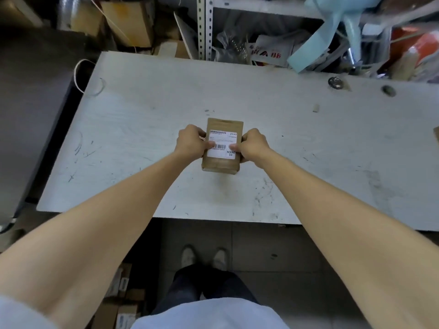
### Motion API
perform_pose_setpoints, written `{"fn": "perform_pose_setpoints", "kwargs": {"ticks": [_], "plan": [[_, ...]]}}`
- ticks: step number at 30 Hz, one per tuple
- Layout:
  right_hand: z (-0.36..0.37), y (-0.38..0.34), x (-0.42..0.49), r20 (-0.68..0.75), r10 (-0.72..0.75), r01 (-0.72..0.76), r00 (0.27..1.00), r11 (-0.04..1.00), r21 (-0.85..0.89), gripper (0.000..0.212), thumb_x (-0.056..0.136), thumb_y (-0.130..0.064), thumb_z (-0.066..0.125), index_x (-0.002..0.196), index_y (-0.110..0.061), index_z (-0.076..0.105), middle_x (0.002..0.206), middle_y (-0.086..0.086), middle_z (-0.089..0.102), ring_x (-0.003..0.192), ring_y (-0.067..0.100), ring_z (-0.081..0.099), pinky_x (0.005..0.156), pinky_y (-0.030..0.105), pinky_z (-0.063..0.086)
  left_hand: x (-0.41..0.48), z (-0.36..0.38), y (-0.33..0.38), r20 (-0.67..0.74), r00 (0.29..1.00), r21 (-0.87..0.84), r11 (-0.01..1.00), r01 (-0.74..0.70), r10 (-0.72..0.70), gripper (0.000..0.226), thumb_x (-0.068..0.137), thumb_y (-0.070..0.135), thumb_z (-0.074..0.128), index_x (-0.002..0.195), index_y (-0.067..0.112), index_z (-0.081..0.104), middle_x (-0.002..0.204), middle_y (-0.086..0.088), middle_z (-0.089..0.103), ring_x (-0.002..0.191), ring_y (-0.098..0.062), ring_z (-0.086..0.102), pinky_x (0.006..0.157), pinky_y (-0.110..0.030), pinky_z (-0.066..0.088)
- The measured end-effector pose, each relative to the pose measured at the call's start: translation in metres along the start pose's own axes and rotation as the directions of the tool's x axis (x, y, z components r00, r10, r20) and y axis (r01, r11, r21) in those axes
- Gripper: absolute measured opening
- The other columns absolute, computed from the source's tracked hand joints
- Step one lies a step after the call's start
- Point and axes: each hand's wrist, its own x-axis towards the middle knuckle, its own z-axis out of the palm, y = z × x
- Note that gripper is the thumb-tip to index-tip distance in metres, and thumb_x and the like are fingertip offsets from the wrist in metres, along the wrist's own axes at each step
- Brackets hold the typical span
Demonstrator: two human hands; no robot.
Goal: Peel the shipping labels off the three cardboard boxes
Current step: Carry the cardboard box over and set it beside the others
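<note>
A small brown cardboard box [223, 163] sits in the middle of the white table [133, 129], held between both hands. A white shipping label [222, 138] with a barcode and the print "MXRC 03" lies flat on its top face. My left hand [191, 141] grips the box's left side, thumb resting on the label near the barcode. My right hand [254, 144] grips the right side, thumb on the label's right part. Only this one box is in view.
Metal shelving [202, 27] crammed with bags, boxes and a light blue plastic item [332, 27] stands behind the table. Two small round objects [335, 82] lie at the table's far right. A dark cabinet [31, 110] is at the left. Boxes sit on the floor below left.
</note>
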Motion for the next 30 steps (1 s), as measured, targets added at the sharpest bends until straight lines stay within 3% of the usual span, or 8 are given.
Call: {"fn": "perform_pose_setpoints", "kwargs": {"ticks": [8,16,25,30], "plan": [[-0.071,-0.071,-0.031,-0.153,-0.185,0.184,0.971,0.983,-0.027,0.022,0.087,-0.01,0.066,0.107,-0.002,0.066,0.109,0.015,0.068,0.094,0.029,0.067,0.076,0.043,0.06,-0.01,-0.035,0.094,-0.086,0.97,0.012,0.974,-0.225,0.225,0.032,0.082,0.017,0.072,0.109,0.003,0.063,0.103,-0.016,0.069,0.088,-0.029,0.069,0.079,-0.042,0.059],[-0.123,-0.069,-0.054,-0.255,-0.187,0.185,0.949,0.982,-0.032,0.031,0.088,-0.01,0.064,0.119,-0.004,0.06,0.116,0.014,0.064,0.102,0.031,0.064,0.079,0.046,0.058,-0.016,-0.01,0.149,0.009,0.941,0.048,0.94,-0.338,0.338,0.027,0.084,0.017,0.07,0.108,0.007,0.065,0.102,-0.012,0.071,0.087,-0.025,0.07,0.078,-0.041,0.06],[-0.176,0.006,-0.079,-0.471,0.039,0.011,0.881,0.995,0.103,0.028,0.086,-0.011,0.066,0.114,-0.005,0.063,0.114,0.014,0.066,0.099,0.029,0.066,0.078,0.042,0.059,-0.017,0.082,0.19,0.301,0.867,0.081,0.895,-0.438,0.397,0.04,0.084,0.018,0.069,0.118,0.001,0.057,0.105,-0.017,0.068,0.088,-0.029,0.069,0.082,-0.045,0.058],[-0.195,0.052,-0.117,-0.602,0.244,-0.095,0.76,0.959,0.268,0.03,0.087,-0.012,0.066,0.116,-0.005,0.06,0.116,0.014,0.065,0.1,0.029,0.065,0.079,0.042,0.059,-0.037,0.136,0.214,0.515,0.74,0.041,0.85,-0.526,0.433,0.041,0.083,0.015,0.07,0.117,0.0,0.053,0.106,-0.019,0.067,0.087,-0.029,0.069,0.08,-0.044,0.058]]}}
